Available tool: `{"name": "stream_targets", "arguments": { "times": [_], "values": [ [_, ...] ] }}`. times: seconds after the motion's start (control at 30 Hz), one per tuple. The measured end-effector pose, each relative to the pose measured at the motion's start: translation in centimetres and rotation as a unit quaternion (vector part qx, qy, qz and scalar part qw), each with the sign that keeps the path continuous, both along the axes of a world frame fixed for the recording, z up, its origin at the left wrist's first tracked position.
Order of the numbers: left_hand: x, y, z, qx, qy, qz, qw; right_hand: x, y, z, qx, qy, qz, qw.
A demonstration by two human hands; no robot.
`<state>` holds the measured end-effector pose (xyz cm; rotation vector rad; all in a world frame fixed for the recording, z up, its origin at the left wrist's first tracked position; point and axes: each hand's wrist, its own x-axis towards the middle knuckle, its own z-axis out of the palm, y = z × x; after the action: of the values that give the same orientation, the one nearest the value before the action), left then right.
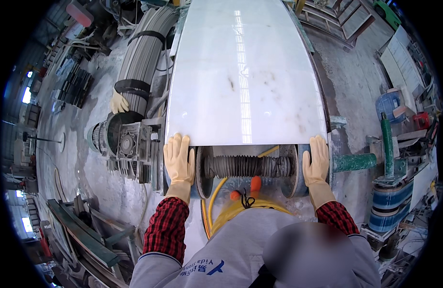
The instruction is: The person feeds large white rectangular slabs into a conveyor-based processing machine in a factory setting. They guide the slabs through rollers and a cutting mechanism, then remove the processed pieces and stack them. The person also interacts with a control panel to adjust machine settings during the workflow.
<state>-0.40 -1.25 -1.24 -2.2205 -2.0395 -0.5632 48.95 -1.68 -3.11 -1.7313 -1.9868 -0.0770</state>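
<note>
A long, polished white stone slab [209, 86] with faint brown spots stretches away from me on a conveyor frame. At its near left corner rests my left hand [179, 162] in a cream rubber glove, palm down and fingers straight. My right hand [317, 165], gloved alike, lies flat at the near right corner. Both hands also lie over the blue-edged end rollers or wheels, and the fingertips reach the slab's near edge. Between the hands a dark ribbed bellows [250, 167] covers the shaft joining two round discs. What lies under my palms is hidden.
Left of the slab stand a motor with gearbox [128, 139] and a strapped bundle of long strips [145, 57], a loose glove [119, 102] on it. To the right are a green pipe [354, 162] and blue rolls [389, 206]. A yellow hose [216, 192] runs near my feet.
</note>
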Motion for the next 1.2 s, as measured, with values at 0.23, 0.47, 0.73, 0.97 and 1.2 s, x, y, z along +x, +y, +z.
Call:
{"name": "stream_targets", "arguments": {
  "times": [0.23, 0.47, 0.73, 0.97, 1.2],
  "values": [
    [0.2, -0.2, 0.1, 0.001, 0.007, 0.006, 1.0, -0.4, -0.3, 0.8, -0.002, 0.007, 0.003, 1.0],
    [0.1, -0.6, -0.2, -0.002, 0.013, 0.011, 1.0, -0.4, -0.6, 0.5, 0.013, 0.006, 0.004, 1.0],
    [0.1, -0.8, -0.3, -0.003, 0.01, 0.017, 1.0, 0.1, -0.9, -0.4, 0.012, 0.001, 0.006, 1.0],
    [0.3, -1.1, -0.1, -0.001, 0.012, 0.011, 1.0, 0.0, -1.1, -0.1, 0.023, 0.001, 0.016, 1.0],
    [0.3, -1.5, -0.2, -0.005, 0.018, 0.017, 1.0, -0.2, -1.4, 0.2, 0.024, 0.001, 0.022, 0.999]
  ]
}}
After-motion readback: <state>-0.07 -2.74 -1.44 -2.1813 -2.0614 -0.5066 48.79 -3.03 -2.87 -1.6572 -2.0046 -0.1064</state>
